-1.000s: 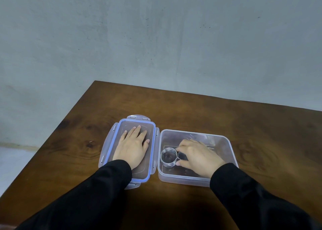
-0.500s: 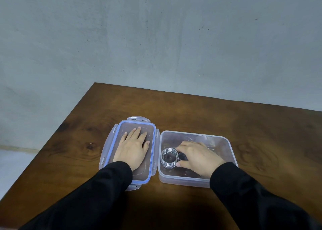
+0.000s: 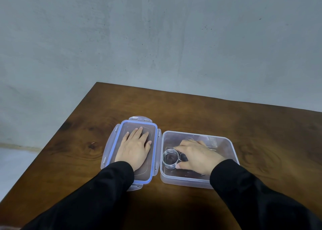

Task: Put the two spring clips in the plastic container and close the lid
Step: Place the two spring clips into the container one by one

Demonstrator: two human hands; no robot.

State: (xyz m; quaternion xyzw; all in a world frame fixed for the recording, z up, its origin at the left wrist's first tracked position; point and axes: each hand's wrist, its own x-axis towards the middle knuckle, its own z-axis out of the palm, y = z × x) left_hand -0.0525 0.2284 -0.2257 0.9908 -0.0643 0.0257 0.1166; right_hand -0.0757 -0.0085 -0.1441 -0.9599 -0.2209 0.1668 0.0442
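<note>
Two hands: left hand (image 3: 135, 148) flat, released on lid (image 3: 129, 125); right hand (image 3: 196, 155) grasping spring clip (image 3: 169, 158) inside container (image 3: 184, 181).

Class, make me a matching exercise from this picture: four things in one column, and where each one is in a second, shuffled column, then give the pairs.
1. left hand
2. right hand
3. spring clip
4. lid

A. lying on the table, left of the container
B. flat on the lid
C. inside the container, held at its left end
D. reaching into the container

Pairs: 1-B, 2-D, 3-C, 4-A
</note>
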